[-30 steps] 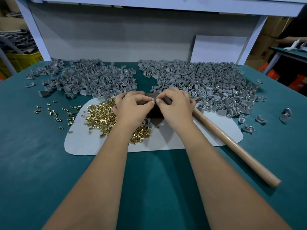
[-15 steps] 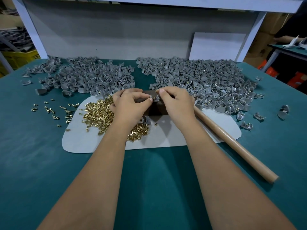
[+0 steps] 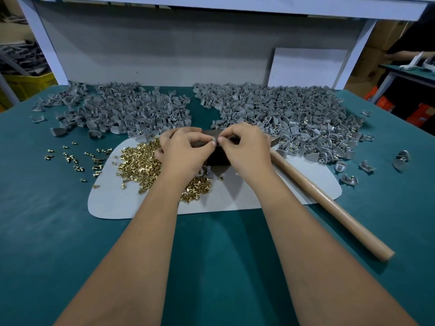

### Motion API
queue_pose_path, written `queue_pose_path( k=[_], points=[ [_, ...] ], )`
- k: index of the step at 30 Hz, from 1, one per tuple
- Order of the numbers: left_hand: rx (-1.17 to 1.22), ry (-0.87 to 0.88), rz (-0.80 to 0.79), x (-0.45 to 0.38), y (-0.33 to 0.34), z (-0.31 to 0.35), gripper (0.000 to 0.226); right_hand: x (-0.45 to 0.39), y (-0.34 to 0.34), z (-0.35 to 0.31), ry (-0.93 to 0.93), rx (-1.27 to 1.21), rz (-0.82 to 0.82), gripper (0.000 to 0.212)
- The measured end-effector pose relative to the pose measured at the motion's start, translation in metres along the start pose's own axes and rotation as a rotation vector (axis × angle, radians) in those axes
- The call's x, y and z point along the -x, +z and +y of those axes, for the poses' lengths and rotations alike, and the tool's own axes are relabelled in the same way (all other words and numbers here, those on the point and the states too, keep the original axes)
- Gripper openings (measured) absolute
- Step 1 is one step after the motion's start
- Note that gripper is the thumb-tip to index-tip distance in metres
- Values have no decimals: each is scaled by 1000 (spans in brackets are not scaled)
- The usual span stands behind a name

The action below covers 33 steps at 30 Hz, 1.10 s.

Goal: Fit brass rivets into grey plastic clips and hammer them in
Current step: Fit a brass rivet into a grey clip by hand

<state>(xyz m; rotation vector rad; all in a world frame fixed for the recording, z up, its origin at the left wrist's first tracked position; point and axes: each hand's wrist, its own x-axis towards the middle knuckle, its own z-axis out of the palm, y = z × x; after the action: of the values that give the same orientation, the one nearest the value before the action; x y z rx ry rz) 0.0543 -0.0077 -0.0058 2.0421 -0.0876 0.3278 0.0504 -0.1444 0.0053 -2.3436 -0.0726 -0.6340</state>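
Both hands met over a dark block, pinching one small grey clip.

The left hand [image 3: 182, 149] and right hand [image 3: 244, 147] were curled, w/ fingertips touching at a grey clip [image 3: 214, 140] held just above the dark block [image 3: 217, 156]; whether a rivet sat in the clip could not be told. A heap of brass rivets [image 3: 141, 161] lay on a pale mat [image 3: 235, 196], partly under the left wrist, w/ stray rivets [image 3: 75, 158] on the green table [image 3: 47, 231] to the left. Two piles of grey clips lay behind: left pile [image 3: 122, 109] and right pile [image 3: 294, 116], the right one showing brass specks. A hammer w/ a wooden handle [image 3: 329, 203] lay beside the right forearm, untouched, its head hidden behind the right hand.
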Motion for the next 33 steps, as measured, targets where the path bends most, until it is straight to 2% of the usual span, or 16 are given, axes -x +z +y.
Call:
queue_pose_path(
  k=[6, 14, 19, 27, 33],
  points=[
    [-38, 6, 20, 1, 1, 0, 21, -6, -3, -6, -3, 96, -24, 14],
    [-52, 23, 6, 1, 0, 0, 19, -7, -4, -9, 69, 46, -40, 31],
    [-76, 20, 10, 4, 0, 1, 18, -2, -1, -6, 103, -59, -24, 28],
    [-88, 18, 20, 1, 2, -3, 19, 4, 3, -3, 31, -27, 41, 11],
    [-81, 3, 24, 0, 3, -2, 14, 1, -5, -5, 95, -240, 114, 11]
  ],
)
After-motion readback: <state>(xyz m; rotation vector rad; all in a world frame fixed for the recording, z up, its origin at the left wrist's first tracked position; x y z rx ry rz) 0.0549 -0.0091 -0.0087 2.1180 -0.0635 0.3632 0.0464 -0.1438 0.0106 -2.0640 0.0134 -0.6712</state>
